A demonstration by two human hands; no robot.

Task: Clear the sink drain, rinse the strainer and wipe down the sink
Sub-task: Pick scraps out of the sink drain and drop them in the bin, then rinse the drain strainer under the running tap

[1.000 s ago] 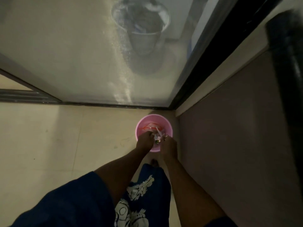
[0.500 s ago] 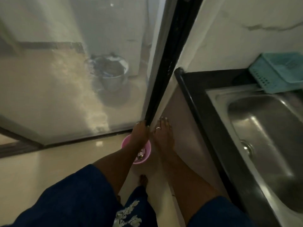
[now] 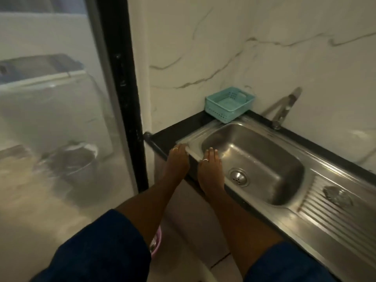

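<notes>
Both hands, left point(image 3: 177, 161) and right point(image 3: 211, 167), reach empty, fingers extended, over the unmarked sink point(image 3: 264, 159) rim.

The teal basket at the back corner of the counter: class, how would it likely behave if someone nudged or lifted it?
The teal basket looks like thin perforated plastic and appears empty, so it is probably light. Sitting partly on the sink rim, it would likely slide or tip easily. Its walls may flex slightly.

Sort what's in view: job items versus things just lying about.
Job: stainless steel sink; round metal drain strainer; metal wall tap; left hand; right hand.
Lying about: teal plastic basket; pink plastic bucket; metal pail behind glass.
</notes>
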